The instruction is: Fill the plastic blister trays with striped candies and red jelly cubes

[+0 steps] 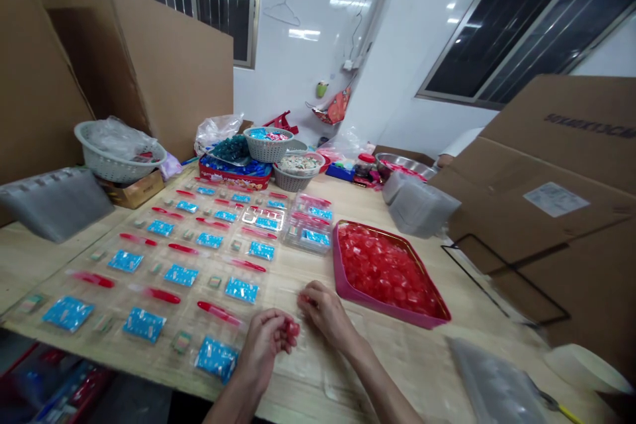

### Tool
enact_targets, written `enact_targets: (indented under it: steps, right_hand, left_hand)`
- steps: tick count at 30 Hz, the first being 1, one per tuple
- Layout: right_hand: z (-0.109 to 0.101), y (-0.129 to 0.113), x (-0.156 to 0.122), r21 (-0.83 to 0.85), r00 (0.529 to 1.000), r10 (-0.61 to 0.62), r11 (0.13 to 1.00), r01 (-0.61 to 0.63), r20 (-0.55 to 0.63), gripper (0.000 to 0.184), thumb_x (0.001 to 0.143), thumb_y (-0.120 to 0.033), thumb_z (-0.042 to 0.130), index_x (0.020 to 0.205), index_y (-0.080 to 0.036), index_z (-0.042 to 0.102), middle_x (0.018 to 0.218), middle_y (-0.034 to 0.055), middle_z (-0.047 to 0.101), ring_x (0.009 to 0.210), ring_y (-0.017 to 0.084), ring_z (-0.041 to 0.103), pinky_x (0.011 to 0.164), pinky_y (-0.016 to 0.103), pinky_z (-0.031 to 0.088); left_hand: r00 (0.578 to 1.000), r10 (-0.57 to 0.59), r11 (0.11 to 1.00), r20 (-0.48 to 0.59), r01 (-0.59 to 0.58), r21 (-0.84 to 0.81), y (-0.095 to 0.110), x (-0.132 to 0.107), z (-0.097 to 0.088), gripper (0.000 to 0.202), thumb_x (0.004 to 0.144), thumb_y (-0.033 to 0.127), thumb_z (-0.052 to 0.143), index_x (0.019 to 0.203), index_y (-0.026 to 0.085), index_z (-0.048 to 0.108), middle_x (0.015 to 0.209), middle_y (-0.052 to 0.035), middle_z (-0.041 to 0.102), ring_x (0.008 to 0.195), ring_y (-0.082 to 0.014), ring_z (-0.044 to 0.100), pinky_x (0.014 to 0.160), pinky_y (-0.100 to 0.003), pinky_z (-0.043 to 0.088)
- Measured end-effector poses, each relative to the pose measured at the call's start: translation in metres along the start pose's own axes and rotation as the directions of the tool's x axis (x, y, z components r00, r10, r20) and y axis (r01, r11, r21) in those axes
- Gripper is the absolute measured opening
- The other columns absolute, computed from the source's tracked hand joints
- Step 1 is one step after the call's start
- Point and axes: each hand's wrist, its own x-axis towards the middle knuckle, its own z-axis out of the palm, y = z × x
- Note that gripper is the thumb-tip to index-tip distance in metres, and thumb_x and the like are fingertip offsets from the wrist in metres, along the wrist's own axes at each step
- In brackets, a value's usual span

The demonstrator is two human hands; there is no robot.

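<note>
My left hand (265, 346) is closed on a small red translucent piece (293, 329) above the near edge of the table. Just right of it, my right hand (325, 313) has its fingers pinched together; a bit of red shows at the fingertips, its shape partly hidden. Beside my right hand stands a pink tin (342, 278) full of similar red pieces (382, 268). Left of my hands lie rows of clear plastic trays, each with a blue patterned packet (242, 289), a red pen-like tool (218, 311) and a small striped block (181, 342).
Stacked filled clear boxes (309, 235) stand behind the tin. Farther back are plastic baskets (293, 179) and a red tin (233, 175). Large cartons (561, 212) rise at both sides. Clear sheets (491, 381), a tape roll (586, 368) and nested clear trays (420, 205) lie right.
</note>
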Motion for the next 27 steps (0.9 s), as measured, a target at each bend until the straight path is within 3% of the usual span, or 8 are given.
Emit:
enact_targets:
  steps: [3, 6, 9, 13, 15, 19, 23, 27]
  right_hand:
    - [-0.007, -0.01, -0.008, 0.108, 0.999, 0.031, 0.994, -0.027, -0.036, 0.021, 0.087, -0.025, 0.049, 0.098, -0.017, 0.066, 0.091, 0.0082, 0.062, 0.072, 0.015, 0.058, 0.065, 0.025, 0.046]
    - [-0.01, -0.027, -0.021, 0.237, 0.998, 0.032, 0.971, -0.044, 0.054, 0.014, 0.083, -0.027, 0.058, 0.088, -0.018, 0.068, 0.079, 0.0042, 0.065, 0.067, 0.014, 0.058, 0.061, 0.023, 0.045]
    - [-0.009, -0.037, -0.034, 0.255, 0.996, 0.011, 0.966, -0.034, 0.09, 0.01, 0.081, -0.025, 0.061, 0.085, -0.019, 0.069, 0.075, 0.0026, 0.065, 0.065, 0.014, 0.058, 0.061, 0.023, 0.045]
    - [-0.008, -0.028, -0.04, 0.246, 0.998, 0.052, 0.968, -0.058, 0.031, 0.013, 0.083, -0.023, 0.056, 0.086, -0.019, 0.069, 0.079, 0.0046, 0.068, 0.068, 0.015, 0.06, 0.063, 0.024, 0.046]
    - [-0.008, -0.018, -0.038, 0.216, 0.996, 0.091, 0.972, -0.088, -0.003, 0.015, 0.084, -0.023, 0.054, 0.085, -0.018, 0.068, 0.08, 0.0053, 0.068, 0.069, 0.016, 0.061, 0.063, 0.025, 0.046]
    - [-0.003, -0.003, -0.032, 0.125, 0.99, 0.135, 0.983, -0.131, -0.025, 0.013, 0.082, -0.019, 0.054, 0.081, -0.018, 0.067, 0.078, 0.0043, 0.068, 0.069, 0.017, 0.06, 0.063, 0.025, 0.044]
    - [0.004, -0.003, -0.029, 0.015, 0.997, 0.056, 0.998, -0.055, -0.056, 0.018, 0.084, -0.012, 0.048, 0.08, -0.018, 0.065, 0.079, 0.0042, 0.066, 0.074, 0.016, 0.058, 0.068, 0.025, 0.044]
    - [0.002, -0.009, -0.026, -0.1, 0.996, -0.068, 0.993, 0.063, -0.053, 0.025, 0.086, -0.008, 0.042, 0.081, -0.018, 0.064, 0.083, 0.0053, 0.064, 0.077, 0.015, 0.057, 0.069, 0.023, 0.043]
  left_hand:
    - [1.0, 0.022, 1.0, -0.016, -0.022, 0.008, -0.004, 0.001, -0.001, 0.014, 0.06, 0.02, 0.062, 0.071, 0.011, 0.061, 0.063, -0.0043, 0.065, 0.052, -0.0112, 0.056, 0.049, -0.021, 0.036]
    - [0.997, 0.082, 0.994, -0.007, -0.082, 0.068, -0.009, 0.0, 0.001, 0.013, 0.061, 0.019, 0.064, 0.071, 0.011, 0.061, 0.062, -0.0034, 0.064, 0.052, -0.0104, 0.054, 0.049, -0.021, 0.036]
    - [0.991, 0.134, 0.984, -0.003, -0.133, 0.12, -0.012, 0.0, 0.005, 0.014, 0.062, 0.02, 0.065, 0.072, 0.011, 0.061, 0.061, -0.0026, 0.063, 0.052, -0.0095, 0.052, 0.05, -0.021, 0.037]
    - [0.985, 0.165, 0.951, -0.049, -0.145, 0.273, -0.017, 0.002, 0.005, 0.025, 0.064, 0.021, 0.062, 0.088, 0.013, 0.059, 0.065, -0.0008, 0.06, 0.052, -0.0115, 0.053, 0.045, -0.02, 0.036]
    - [0.971, 0.233, 0.873, -0.058, -0.183, 0.453, -0.019, 0.002, 0.004, 0.024, 0.065, 0.019, 0.059, 0.089, 0.014, 0.059, 0.074, -0.0028, 0.061, 0.057, -0.0135, 0.056, 0.047, -0.022, 0.039]
    - [0.942, 0.331, 0.586, 0.051, -0.248, 0.772, -0.025, -0.001, 0.005, 0.016, 0.065, 0.011, 0.052, 0.078, 0.015, 0.059, 0.076, -0.0043, 0.061, 0.066, -0.0159, 0.058, 0.06, -0.026, 0.044]
    - [0.941, 0.308, 0.388, 0.136, -0.255, 0.886, -0.032, -0.006, 0.008, 0.019, 0.065, 0.008, 0.049, 0.078, 0.017, 0.059, 0.073, -0.0041, 0.06, 0.066, -0.0173, 0.058, 0.061, -0.028, 0.044]
    - [0.894, 0.371, 0.292, 0.253, -0.371, 0.882, -0.04, -0.002, 0.004, 0.013, 0.066, 0.011, 0.051, 0.074, 0.019, 0.059, 0.071, -0.0041, 0.059, 0.065, -0.0182, 0.057, 0.059, -0.027, 0.044]
